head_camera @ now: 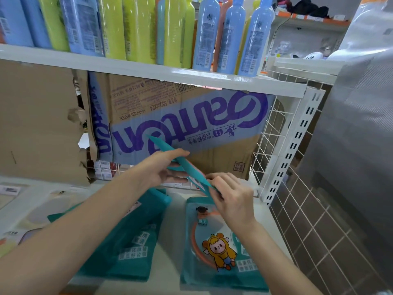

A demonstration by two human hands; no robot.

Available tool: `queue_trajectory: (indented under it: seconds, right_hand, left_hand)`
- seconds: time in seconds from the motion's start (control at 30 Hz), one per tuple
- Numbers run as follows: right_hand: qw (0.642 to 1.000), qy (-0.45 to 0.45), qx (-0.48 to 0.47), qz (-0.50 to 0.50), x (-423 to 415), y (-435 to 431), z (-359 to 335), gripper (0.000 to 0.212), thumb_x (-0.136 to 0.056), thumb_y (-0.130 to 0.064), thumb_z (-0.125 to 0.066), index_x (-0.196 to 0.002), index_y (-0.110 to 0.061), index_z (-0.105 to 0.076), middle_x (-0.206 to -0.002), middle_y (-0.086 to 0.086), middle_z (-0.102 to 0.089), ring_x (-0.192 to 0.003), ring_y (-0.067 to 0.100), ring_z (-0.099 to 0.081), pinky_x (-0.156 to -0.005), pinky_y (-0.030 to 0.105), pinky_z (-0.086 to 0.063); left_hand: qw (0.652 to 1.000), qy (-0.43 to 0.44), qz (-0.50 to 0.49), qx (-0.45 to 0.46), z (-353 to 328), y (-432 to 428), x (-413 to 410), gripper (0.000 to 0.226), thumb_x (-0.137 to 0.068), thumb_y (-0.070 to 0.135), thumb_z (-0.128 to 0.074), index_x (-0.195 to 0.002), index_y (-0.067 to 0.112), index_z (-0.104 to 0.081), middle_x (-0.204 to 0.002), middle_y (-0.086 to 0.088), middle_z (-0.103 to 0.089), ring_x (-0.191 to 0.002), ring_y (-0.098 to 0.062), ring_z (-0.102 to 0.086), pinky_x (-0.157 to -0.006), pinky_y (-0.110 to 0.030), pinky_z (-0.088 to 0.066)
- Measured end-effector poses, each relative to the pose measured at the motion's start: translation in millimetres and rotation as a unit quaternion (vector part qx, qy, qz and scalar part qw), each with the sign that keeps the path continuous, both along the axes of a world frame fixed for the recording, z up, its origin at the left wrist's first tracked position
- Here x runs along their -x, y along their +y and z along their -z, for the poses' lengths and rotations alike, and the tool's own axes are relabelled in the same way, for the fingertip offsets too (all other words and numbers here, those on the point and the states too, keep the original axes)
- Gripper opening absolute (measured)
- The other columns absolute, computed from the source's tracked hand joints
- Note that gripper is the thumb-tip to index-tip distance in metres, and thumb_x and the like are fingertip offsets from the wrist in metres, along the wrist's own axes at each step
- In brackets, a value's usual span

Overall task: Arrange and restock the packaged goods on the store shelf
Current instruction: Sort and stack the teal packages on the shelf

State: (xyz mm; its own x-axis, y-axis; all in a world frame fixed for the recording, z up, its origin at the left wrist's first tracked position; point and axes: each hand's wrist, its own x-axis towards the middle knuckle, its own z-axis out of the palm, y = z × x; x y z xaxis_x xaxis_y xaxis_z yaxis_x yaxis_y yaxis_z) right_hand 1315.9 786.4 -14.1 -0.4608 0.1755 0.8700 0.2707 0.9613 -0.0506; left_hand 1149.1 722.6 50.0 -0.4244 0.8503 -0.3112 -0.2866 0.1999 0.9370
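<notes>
Lower shelf (173, 222): white board, working surface for the restock; teal packets lie flat on it in two spots

Cardboard box (180, 124): large water carton, print upside down, fills the back of the bay under the upper shelf (148, 71), probably as a backstop

Bottles (138, 28): blue and green, upright in rows on the upper shelf

Wire panel (274, 133): white grid that closes the right side

Packet stack (131, 241): teal, overlapping, left of centre on the lower shelf

Single packet (212, 248): cartoon face up, right of the stack, likely the start of a second pile

Held packet (187, 165): teal, seen edge-on, tilted, above the single packet, clear of the shelf, likely being squared before it is laid down

Left hand (161, 169): thumb above, fingers below, grips the packet's middle

Right hand (231, 199): fingers pinch the near lower end
</notes>
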Motion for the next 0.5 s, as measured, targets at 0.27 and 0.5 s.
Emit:
queue_trajectory:
  seconds: [0.27, 0.5]
  right_hand:
    - [0.996, -0.058, -0.023, -0.068, 5.2, -14.1, 14.4, 0.005, -0.08, -0.015, -0.066, -0.078, -0.011, -0.069, -0.087, 0.002, -0.071, -0.079, 0.014, -0.066, -0.06, 0.025, -0.055]
    - [0.984, -0.112, 0.045, -0.134, 0.6, -21.7, 33.4, 0.01, -0.079, -0.025, -0.068, -0.085, -0.017, -0.066, -0.094, -0.005, -0.067, -0.085, 0.009, -0.062, -0.06, 0.028, -0.054]
  left_hand:
    - [0.999, 0.031, -0.026, -0.002, 17.4, -7.5, -1.8, 0.017, -0.086, -0.006, -0.053, -0.093, 0.009, -0.051, -0.087, -0.011, -0.06, -0.075, -0.022, -0.062, -0.073, -0.037, -0.055]
    - [0.999, 0.025, -0.004, -0.025, 38.3, -29.4, 9.2, 0.024, -0.083, -0.013, -0.052, -0.091, 0.009, -0.054, -0.086, -0.005, -0.065, -0.078, -0.019, -0.063, -0.065, -0.03, -0.056]
